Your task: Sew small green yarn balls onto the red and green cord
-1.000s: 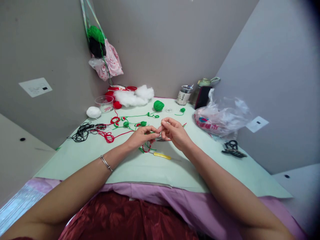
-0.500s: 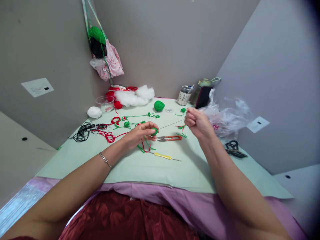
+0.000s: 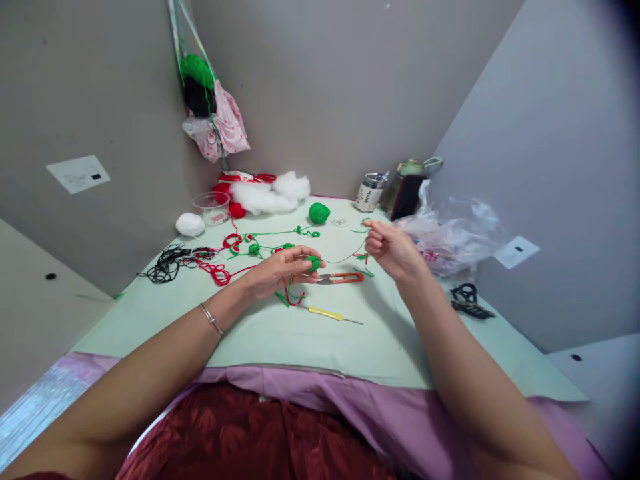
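Between the thumb and fingers of my left hand [image 3: 283,270] is a small green crocheted ball [image 3: 313,264]. A thin dark thread [image 3: 345,259] runs from it, sagging, up to my right hand [image 3: 393,247]. The right fingers are pinched at the thread's end; whether a needle is in them is too small to see. Orange-handled thread snips [image 3: 343,278] lie just beyond and right of the ball. Nearer me is a yellow-handled crochet hook [image 3: 326,313]. Red and green yarn ends [image 3: 295,295] lie under my left hand.
Behind are a green yarn ball [image 3: 319,213], white stuffing [image 3: 270,197], a clear cup [image 3: 212,209] and a pen jar [image 3: 370,193]. Tangled black yarn [image 3: 173,263] lies left. A plastic bag [image 3: 450,233] and a black claw clip [image 3: 470,301] are right.
The thread was taut and straight and now hangs slack in a curve. My right hand's fist has loosened into a pinch. The green ball has turned a little in my left fingers.
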`<state>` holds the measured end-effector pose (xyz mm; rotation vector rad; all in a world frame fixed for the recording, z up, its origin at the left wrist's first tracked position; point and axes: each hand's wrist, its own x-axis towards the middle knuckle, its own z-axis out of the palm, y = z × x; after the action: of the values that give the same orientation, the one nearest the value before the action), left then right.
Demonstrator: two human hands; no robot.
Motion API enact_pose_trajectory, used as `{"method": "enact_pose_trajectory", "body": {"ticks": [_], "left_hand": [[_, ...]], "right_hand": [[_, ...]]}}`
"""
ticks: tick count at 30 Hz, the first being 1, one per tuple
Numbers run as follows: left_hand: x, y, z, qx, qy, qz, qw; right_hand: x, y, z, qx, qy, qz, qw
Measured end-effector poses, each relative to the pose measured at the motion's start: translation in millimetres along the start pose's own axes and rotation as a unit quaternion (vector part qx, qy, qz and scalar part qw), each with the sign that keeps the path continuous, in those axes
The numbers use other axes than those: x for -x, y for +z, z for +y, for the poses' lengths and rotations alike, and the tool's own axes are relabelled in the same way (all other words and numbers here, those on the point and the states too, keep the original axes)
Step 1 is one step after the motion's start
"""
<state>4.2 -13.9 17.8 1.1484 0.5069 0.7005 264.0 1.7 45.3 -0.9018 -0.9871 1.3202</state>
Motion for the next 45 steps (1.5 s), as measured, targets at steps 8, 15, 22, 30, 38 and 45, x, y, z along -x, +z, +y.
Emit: {"method": "enact_pose_trajectory", "body": {"ticks": [8,15,22,30,38,45], "left_hand": [[-5,-0.7,-4,0.007,0.019,0.031,0.999],[-6,-2.6,-3,0.026,0.042,0.067,0.997],[-7,6.9,-5,0.026,0.028,0.049,0.998],[-7,22.2,-20,-0.011,0.041,0.036,0.998],[-6,11.3,-20,-0.021,0.012,-0.027,0.999],[-8,2.5,-16,-0.004,-0.013,-0.024,1.0]], "right_hand": [[26,43,36,0.202,0.052,-0.204,0.956],[27,28,6,0.279,0.032,-0.264,0.923],[28,51,26,-0.026,0.041,-0.166,0.985],[8,40,30,-0.073,0.143,-0.096,0.982],[-2,29,48,-0.069,0.191,-0.115,0.972],[-10,10,34,0.263,0.065,-0.114,0.956]]}}
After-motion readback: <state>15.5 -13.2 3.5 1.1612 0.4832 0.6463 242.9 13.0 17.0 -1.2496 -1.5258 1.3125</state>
